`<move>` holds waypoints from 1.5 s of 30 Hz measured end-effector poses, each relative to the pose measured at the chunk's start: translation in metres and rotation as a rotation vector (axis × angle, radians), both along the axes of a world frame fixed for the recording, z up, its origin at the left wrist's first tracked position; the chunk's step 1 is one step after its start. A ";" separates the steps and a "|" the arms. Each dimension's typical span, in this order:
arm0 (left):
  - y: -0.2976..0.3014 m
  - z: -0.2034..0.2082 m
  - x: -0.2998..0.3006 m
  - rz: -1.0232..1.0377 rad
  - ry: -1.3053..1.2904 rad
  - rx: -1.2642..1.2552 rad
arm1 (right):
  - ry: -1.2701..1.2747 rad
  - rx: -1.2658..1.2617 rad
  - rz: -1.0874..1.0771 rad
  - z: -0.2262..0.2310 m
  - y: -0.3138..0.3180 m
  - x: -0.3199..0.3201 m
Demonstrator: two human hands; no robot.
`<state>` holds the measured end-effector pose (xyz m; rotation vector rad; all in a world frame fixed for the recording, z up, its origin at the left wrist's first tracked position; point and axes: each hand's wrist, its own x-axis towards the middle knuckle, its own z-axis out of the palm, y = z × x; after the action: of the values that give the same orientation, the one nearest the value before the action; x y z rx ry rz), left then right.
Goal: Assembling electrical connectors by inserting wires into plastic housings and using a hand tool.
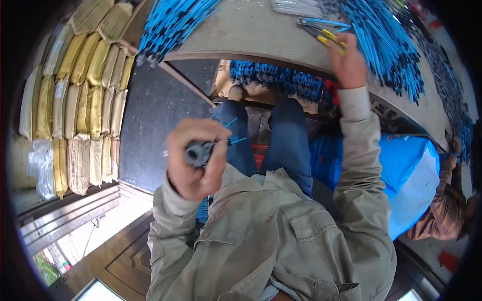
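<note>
My left hand (pixel 193 150), closed above my lap, grips a bundle of thin blue rods with dark grey ends (pixel 198 153). The rods' blue lengths stick out past the fingers to the right, and most of the bundle is hidden by the hand. At the table's front right, my right hand (pixel 347 62) is closed on pliers with yellow handles (pixel 332 41). The jaws point to the far left, beside a single blue rod (pixel 326 22) on the tabletop. Just right of that hand lies a large heap of blue rods (pixel 389 50).
Another blue rod pile (pixel 173 25) covers the table's (pixel 246 35) left end; more rods (pixel 276 75) sit beneath. White rods (pixel 298 6) lie at the back. Stacked packages (pixel 75 100) stand left. A blue sack (pixel 396 160) and another person's sleeve (pixel 439 220) are right.
</note>
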<state>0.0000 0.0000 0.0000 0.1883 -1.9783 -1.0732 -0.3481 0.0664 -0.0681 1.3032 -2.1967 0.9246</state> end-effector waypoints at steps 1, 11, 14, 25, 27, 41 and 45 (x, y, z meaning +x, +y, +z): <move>-0.003 -0.011 0.002 0.039 -0.105 -0.030 | 0.043 0.120 -0.121 -0.004 -0.001 -0.019; -0.018 -0.021 0.007 -0.110 -0.318 0.117 | 0.698 0.265 0.078 0.002 -0.006 -0.041; -0.020 -0.019 0.010 -0.118 -0.345 0.152 | 0.471 0.220 0.031 0.002 0.001 -0.032; -0.016 -0.023 0.011 -0.068 -0.303 0.178 | -1.178 -0.139 0.813 0.046 -0.002 0.182; -0.016 -0.021 0.012 -0.063 -0.303 0.185 | -1.160 -0.127 0.914 0.045 -0.008 0.186; -0.002 -0.021 0.009 0.021 -0.258 0.168 | -0.808 -0.254 0.858 0.052 -0.009 0.197; -0.005 -0.022 0.005 0.022 -0.241 0.145 | -1.136 -0.140 0.828 0.054 0.006 0.189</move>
<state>0.0050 -0.0046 -0.0218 0.4342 -2.1041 -1.2277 -0.1590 0.0725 -0.0141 1.9323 -2.1040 2.5861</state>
